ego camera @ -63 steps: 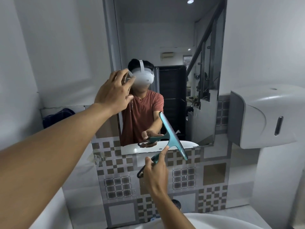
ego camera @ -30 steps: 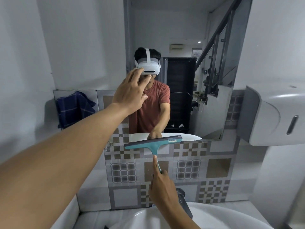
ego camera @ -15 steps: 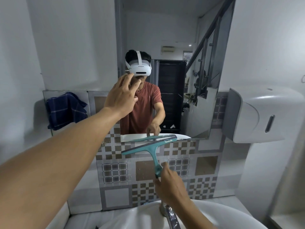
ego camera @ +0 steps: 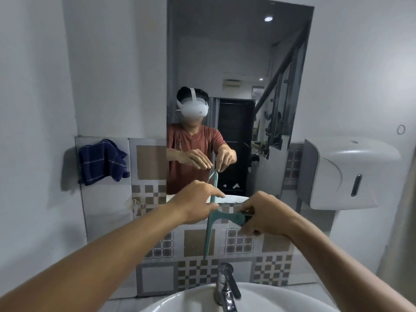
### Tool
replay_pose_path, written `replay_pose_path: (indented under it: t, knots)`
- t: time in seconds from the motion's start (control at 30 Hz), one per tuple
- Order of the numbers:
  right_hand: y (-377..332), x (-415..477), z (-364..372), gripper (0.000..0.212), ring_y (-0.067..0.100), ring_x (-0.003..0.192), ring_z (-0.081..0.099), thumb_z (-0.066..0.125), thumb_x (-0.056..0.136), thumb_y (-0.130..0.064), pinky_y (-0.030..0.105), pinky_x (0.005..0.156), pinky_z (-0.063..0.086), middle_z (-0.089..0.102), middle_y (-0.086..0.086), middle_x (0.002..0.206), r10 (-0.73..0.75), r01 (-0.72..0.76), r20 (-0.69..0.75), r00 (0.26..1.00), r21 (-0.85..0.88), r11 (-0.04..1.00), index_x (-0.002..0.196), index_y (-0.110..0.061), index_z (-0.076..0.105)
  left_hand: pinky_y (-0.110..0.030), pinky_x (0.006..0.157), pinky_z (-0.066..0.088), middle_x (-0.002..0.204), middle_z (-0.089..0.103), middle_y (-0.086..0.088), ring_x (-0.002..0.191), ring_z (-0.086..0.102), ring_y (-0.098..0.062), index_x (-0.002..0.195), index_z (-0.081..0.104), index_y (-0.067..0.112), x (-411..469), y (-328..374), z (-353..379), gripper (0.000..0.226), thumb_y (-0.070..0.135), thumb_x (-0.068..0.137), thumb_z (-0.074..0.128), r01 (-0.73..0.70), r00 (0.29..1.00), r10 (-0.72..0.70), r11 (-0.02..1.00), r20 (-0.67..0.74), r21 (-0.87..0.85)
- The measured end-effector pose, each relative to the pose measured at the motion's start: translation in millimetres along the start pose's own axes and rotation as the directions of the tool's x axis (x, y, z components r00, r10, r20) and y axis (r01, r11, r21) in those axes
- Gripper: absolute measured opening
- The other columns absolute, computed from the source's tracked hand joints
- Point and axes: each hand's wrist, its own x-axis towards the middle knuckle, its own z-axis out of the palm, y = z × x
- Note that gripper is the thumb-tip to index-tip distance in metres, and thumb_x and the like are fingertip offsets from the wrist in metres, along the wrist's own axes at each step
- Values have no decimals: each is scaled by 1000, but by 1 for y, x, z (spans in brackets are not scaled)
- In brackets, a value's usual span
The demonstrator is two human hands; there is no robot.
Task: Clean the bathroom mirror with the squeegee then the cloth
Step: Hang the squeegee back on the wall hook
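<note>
**Both hands on squeegee, below mirror edge**

Head view: small bathroom, pale grey walls, band of brown-and-white patterned tiles (ego camera: 198, 242) behind a white sink (ego camera: 180, 298) with a chrome tap (ego camera: 225, 284). Tall mirror (ego camera: 238, 52) on the wall above the tile band; it reflects a person in a red shirt wearing a white headset, both hands raised in front of the chest, dark doorway and stair railing behind. White wall dispenser (ego camera: 346, 174) to the right of the mirror. Dark blue checked cloth (ego camera: 101, 162) hangs on the wall left of the mirror, well apart from both hands.

Teal squeegee (ego camera: 215, 218) held in front of the tiles, just under the mirror's bottom edge. Blade runs near vertical, lower end pointing down toward the tap, upper end crossing the mirror's lower edge. Handle sticks out sideways to the right. Right hand (ego camera: 267, 218) closed around the handle. Left hand (ego camera: 198, 206) pinches the upper part of the blade with fingers curled, thumb underneath. Can't tell whether the blade touches the glass.
</note>
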Motion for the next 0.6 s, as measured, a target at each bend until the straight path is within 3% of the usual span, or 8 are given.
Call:
replay_pose_path:
  t: [0.13, 0.23, 0.37, 0.5, 0.6]
  knots:
    - [-7, -2, -25, 23, 17, 62, 74, 88, 68, -12, 35, 65, 64, 77, 0, 73, -52, 51, 5, 999, 56, 997, 89, -19, 79, -26, 90, 49, 123, 72, 1, 112, 66, -16, 122, 71, 24, -13, 17, 7, 30, 24, 92, 70, -10, 1000, 9, 999, -8, -53]
    - [-15, -3, -36, 23, 18, 62, 74, 89, 68, -9, 29, 61, 63, 77, 2, 75, -88, 90, -15, 996, 130, 987, 87, -13, 77, -22, 88, 51, 119, 74, 2, 106, 69, -14, 118, 73, 22, -21, 20, 8, 27, 19, 92, 70, 41, 999, -44, 993, -19, -111]
    - [-26, -1, -41, 21, 19, 66, 75, 88, 73, -7, 25, 61, 60, 77, 4, 79, -137, 135, -10, 990, 253, 958, 90, -10, 76, -5, 76, 47, 111, 75, 4, 90, 64, 2, 110, 74, 19, -32, 17, 8, 19, 16, 92, 69, 132, 990, -141, 967, -26, -217]
    - [-37, 1, -36, 41, 26, 68, 76, 86, 73, 1, 30, 61, 61, 73, 11, 92, -128, 123, -20, 992, 458, 880, 106, -7, 63, -8, 77, 50, 102, 72, 12, 90, 63, 4, 105, 72, 24, -45, 10, 1, 15, 17, 93, 67, 226, 968, -249, 928, -41, -295]
    - [-47, 6, -28, 51, 26, 67, 76, 89, 70, -1, 33, 60, 62, 74, 14, 86, -144, 166, -82, 986, 492, 854, 107, -11, 56, -16, 80, 54, 102, 71, 13, 94, 65, -1, 104, 70, 25, -56, 3, -6, 15, 15, 92, 68, 289, 951, -310, 896, -10, -338]
